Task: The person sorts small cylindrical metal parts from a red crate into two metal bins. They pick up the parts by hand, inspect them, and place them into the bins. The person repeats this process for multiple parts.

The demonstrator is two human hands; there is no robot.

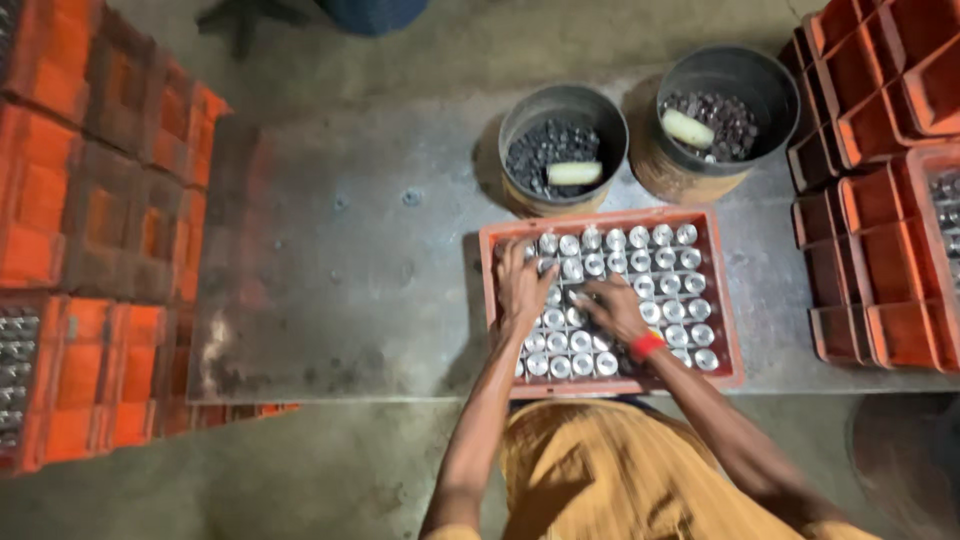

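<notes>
On the grey metal table [330,280], item one: an orange tray [722,300] packed with rows of small silver cups [655,265], standing at the near edge just in front of me. My left hand [520,290] lies flat and spread over the cups at the tray's 9 o'clock side, fingers pointing to 12, holding nothing that I can see. My right hand [615,310], with a red band [646,345] at the wrist, rests on the cups near the tray's middle, fingers bunched toward 10 o'clock; whether they pinch a cup I cannot tell. Item two: two round buckets [565,105] of small dark pieces at 12 and 1 o'clock beyond the tray, each with a pale scoop-like piece [575,172] lying on top. Item three: stacks of orange crates [870,190] at 3 o'clock, more at 9 o'clock [90,200], some holding silver cups. Handling note, as I judge it: a light, level touch suits these cups, pressing evenly so none tips against its neighbour, and steadying the row with the flat hand while the other works. Room: the table is open from 9 to 11 o'clock; the tray's near rim sits close to the table edge at 6, so I would push away, never pull.
</notes>
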